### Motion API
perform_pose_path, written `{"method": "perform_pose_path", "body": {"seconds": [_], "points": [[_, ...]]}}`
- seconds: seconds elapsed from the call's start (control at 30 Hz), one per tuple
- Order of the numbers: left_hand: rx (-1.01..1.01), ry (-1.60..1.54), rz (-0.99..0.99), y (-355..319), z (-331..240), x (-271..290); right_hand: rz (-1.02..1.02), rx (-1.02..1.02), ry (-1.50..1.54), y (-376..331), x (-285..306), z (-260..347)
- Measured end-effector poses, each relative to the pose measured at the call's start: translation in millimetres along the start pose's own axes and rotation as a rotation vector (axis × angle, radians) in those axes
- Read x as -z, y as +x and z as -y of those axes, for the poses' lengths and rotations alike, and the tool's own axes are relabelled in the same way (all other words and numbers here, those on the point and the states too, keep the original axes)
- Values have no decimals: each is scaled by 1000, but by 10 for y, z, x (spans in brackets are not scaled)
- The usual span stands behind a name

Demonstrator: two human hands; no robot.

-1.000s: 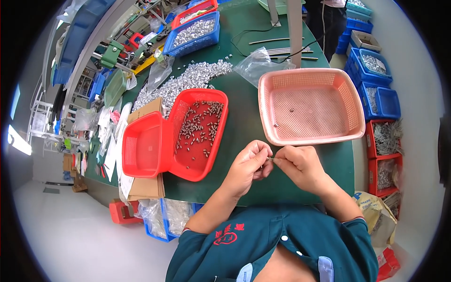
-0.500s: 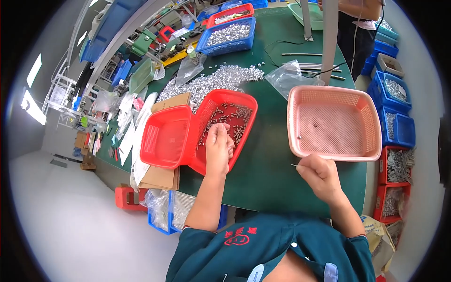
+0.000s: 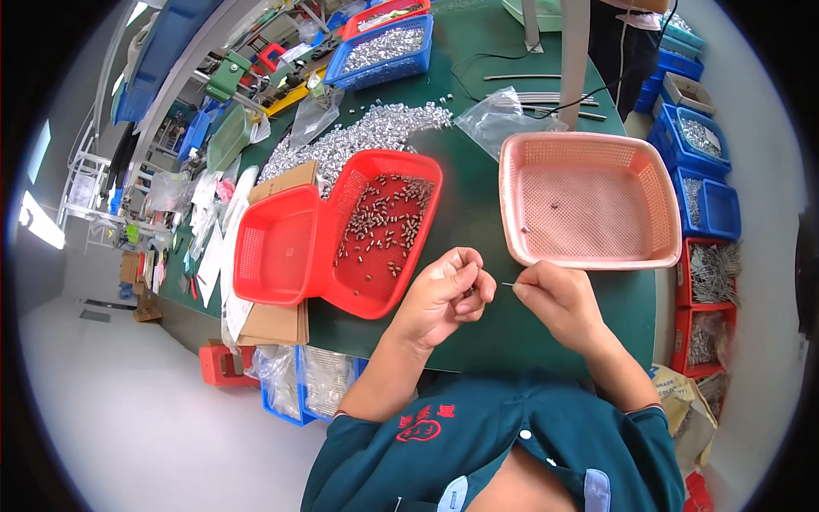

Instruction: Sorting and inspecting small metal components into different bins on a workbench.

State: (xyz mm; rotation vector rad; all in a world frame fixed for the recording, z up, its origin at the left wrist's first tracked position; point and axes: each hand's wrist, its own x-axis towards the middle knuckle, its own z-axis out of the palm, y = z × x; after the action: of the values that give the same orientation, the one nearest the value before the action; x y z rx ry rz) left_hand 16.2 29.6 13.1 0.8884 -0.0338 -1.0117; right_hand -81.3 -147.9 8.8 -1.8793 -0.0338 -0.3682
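In front of me my left hand point(image 3: 445, 294) is closed, palm partly turned up, its fingers curled around small dark metal pieces that I can barely make out. Facing it, my right hand point(image 3: 559, 303) pinches a thin metal pin point(image 3: 508, 284), whose tip points left at the left fingers without clearly touching them. A red basket point(image 3: 386, 297) beyond my left hand holds many small metal cylinders point(image 3: 367, 220). Beyond my right hand is a pink basket point(image 3: 597, 213) with a couple of small dark pieces on its mesh bottom.
Another red basket point(image 3: 277, 256) adjoins the first, over cardboard point(image 3: 271, 324). Farther back lie a heap of shiny metal parts point(image 3: 367, 132), a blue basket of parts point(image 3: 384, 55), a plastic bag point(image 3: 503, 124) and metal rods point(image 3: 559, 101). A metal post point(image 3: 575, 68) rises behind the pink basket.
My left hand has moved from over the red basket of cylinders toward me and right, up to the pin. The right hand stays pinched on the pin. The view has shifted slightly.
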Motion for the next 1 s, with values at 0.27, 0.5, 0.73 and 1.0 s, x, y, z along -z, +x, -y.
{"method": "perform_pose_path", "body": {"seconds": [0.27, 0.5, 0.73, 1.0], "points": [[38, -161, 125, 72, 197, 47, -43, 27, -6, -4, 14, -4], [-35, 12, 51, 64, 239, 17, -27, -32, 8, -6, 33, -16], [-57, -10, 117, 62, 242, 19, 23, -11, 0, -1, 25, -7], [-78, 336, 40, 12, 174, -75, 176, 283, -273, 48, 167, 70]]}}
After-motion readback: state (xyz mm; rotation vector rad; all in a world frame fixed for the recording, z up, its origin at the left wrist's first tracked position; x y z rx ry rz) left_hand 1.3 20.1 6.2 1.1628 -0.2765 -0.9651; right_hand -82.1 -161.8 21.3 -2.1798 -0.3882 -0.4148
